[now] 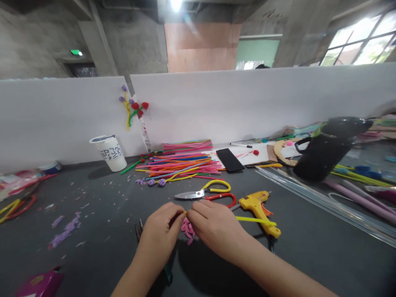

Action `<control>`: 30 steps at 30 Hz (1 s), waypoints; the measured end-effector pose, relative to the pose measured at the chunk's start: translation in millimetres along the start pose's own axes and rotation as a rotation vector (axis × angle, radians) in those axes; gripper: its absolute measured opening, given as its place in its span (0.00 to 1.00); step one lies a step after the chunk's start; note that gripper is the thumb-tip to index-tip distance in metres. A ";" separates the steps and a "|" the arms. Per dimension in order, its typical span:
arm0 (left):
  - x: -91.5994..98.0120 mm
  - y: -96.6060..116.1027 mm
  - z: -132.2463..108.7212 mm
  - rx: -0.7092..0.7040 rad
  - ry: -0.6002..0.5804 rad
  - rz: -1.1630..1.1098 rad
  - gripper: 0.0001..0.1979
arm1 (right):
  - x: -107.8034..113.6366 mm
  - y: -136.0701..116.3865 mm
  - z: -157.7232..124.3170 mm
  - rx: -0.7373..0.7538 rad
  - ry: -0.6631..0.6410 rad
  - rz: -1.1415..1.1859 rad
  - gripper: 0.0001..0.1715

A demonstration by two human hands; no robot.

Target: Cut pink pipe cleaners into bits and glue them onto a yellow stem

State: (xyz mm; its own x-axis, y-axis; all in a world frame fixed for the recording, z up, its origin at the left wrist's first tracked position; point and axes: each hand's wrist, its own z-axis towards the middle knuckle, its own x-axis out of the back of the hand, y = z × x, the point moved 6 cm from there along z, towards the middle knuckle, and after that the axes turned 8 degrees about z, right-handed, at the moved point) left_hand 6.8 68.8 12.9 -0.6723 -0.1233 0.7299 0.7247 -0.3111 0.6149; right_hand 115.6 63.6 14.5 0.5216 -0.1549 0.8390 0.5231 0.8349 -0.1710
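Note:
My left hand (161, 233) and my right hand (213, 225) meet over the dark table, fingertips pinched together. Between them a small bit of yellow shows, and a yellow pipe cleaner (256, 220) sticks out beyond my right hand. Curled pink fuzzy pieces (188, 232) are just below the fingertips; whether they are attached to the yellow stem I cannot make out. Pliers (138, 231) lie partly hidden under my left wrist. Just beyond my hands rest scissors (198, 194) with yellow and red handles. To their right is a yellow glue gun (258, 208).
Coloured pipe cleaners (185, 165) are piled at the back, near a phone (229, 160) and a white cup (110, 153). A black jug (328, 150) and clear strips (321, 202) are at right. Purple scraps (69, 229) and a magenta object (41, 284) are at left.

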 end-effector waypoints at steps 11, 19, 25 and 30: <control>-13.8 0.0 -5.0 0.265 -0.223 -0.779 0.06 | -12.0 27.7 -1.0 -0.690 -0.098 1.471 0.07; -18.1 -2.4 -7.1 0.327 -0.127 -0.868 0.06 | -24.7 28.7 -7.1 -0.846 -0.147 1.739 0.07; -16.0 -16.1 -5.2 0.355 0.034 -0.803 0.08 | -12.9 28.9 -1.6 -0.667 0.050 1.097 0.07; -6.5 -16.7 -3.0 0.297 0.099 -0.350 0.07 | -3.5 7.7 -1.1 -0.277 0.102 0.238 0.07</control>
State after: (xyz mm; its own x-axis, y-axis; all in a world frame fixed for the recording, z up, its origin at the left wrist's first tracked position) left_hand -1.4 72.0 -3.0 -0.8846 -0.1526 0.4407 0.4543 -0.0680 0.8882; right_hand 118.6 70.0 9.7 0.7078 -0.0375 0.7054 0.5342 0.6817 -0.4998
